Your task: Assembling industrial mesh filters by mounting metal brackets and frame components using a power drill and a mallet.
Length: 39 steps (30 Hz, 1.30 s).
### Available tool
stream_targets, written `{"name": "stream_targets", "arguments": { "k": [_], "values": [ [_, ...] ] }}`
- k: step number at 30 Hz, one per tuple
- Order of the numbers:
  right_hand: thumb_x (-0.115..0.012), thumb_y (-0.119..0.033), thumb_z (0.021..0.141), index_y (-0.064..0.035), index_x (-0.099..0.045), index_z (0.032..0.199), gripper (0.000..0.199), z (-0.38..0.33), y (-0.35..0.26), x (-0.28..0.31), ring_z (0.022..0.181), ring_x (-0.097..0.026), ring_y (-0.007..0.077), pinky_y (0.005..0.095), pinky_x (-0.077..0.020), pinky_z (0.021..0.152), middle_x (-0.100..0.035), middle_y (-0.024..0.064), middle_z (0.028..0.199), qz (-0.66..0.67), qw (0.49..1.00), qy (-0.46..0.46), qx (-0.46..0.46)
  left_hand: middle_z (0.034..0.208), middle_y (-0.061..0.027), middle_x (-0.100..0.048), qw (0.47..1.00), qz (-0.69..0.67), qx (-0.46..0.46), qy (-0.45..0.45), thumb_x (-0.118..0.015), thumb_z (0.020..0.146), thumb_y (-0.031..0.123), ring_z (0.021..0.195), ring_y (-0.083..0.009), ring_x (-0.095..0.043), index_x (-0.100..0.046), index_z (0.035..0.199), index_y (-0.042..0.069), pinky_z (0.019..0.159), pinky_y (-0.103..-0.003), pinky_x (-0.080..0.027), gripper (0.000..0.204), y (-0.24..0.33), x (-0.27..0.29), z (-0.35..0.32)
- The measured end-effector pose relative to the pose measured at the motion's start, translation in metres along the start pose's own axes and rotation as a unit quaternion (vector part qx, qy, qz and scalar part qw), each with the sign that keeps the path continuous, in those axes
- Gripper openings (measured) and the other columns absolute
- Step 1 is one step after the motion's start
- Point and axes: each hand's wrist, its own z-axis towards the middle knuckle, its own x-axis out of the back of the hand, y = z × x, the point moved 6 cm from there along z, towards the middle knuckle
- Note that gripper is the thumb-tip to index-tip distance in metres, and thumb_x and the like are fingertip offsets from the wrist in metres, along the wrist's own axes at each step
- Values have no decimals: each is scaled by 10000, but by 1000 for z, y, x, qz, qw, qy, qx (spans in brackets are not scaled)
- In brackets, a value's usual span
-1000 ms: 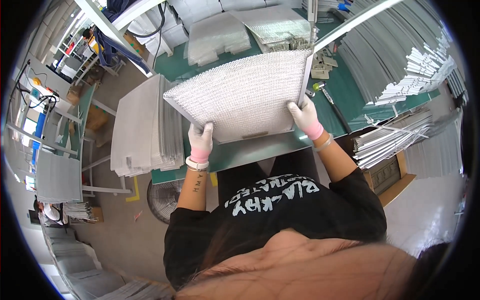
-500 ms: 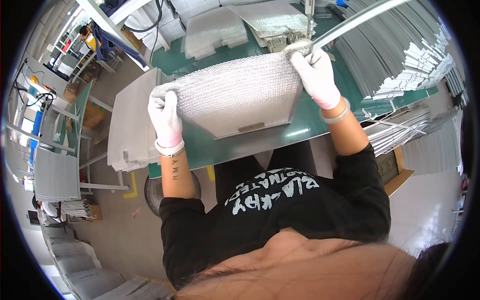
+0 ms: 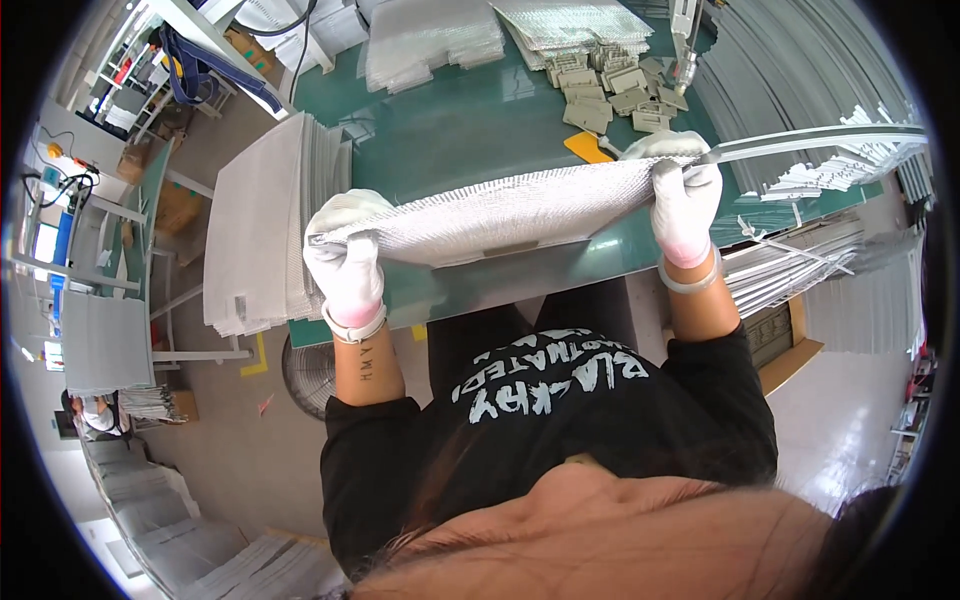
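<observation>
Both your hands are up front here, gloved and well apart, each one clamped on an end of the silvery mesh panel (image 3: pixel 520 208). Left hand (image 3: pixel 345 255) pinches the left corner, right hand (image 3: pixel 685 190) has the right end, thumbs on your side and fingers hooked over the top edge. You've got the panel tilted above the near side of the green tabletop (image 3: pixel 430 130); can't tell if its lower edge touches. A long metal strip (image 3: pixel 820 140) sticks out rightward from your right hand, no idea how it's joined. Just beyond that hand there's a yellow-orange piece (image 3: pixel 587 148), then a pile of beige plates (image 3: pixel 610 95). Stacked flat panels (image 3: pixel 255 225) sit just left of your left hand, and translucent mesh sheets (image 3: pixel 430 40) lie at the back.
</observation>
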Motion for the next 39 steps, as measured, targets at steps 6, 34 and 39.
{"name": "stream_targets", "arguments": {
  "k": [6,34,39],
  "values": [
    [-613,-132,971,-3,-582,1007,137,5,2,-9,849,-638,194,320,-513,811,-663,126,935,6,1000,11,-23,989,-100,-645,998,52,1,46,-699,864,95,918,-213,-615,-599,1042,-2,835,-341,-493,226,-14,8,-21],
    [-676,-120,937,-61,-598,876,115,49,31,-16,628,-346,15,209,-309,555,-407,-89,687,-39,990,115,-76,1017,-285,-654,815,490,309,17,-948,582,302,934,-436,-655,-451,1185,-74,826,-447,-531,867,-125,19,-143],
    [-672,-115,940,-54,-619,912,86,45,28,-15,632,-353,11,207,-312,552,-415,-90,691,-63,991,104,-59,751,-173,-639,773,572,274,6,-937,603,347,682,-366,-636,-486,1136,-71,647,-427,-531,813,-113,18,-142]
  ]
}}
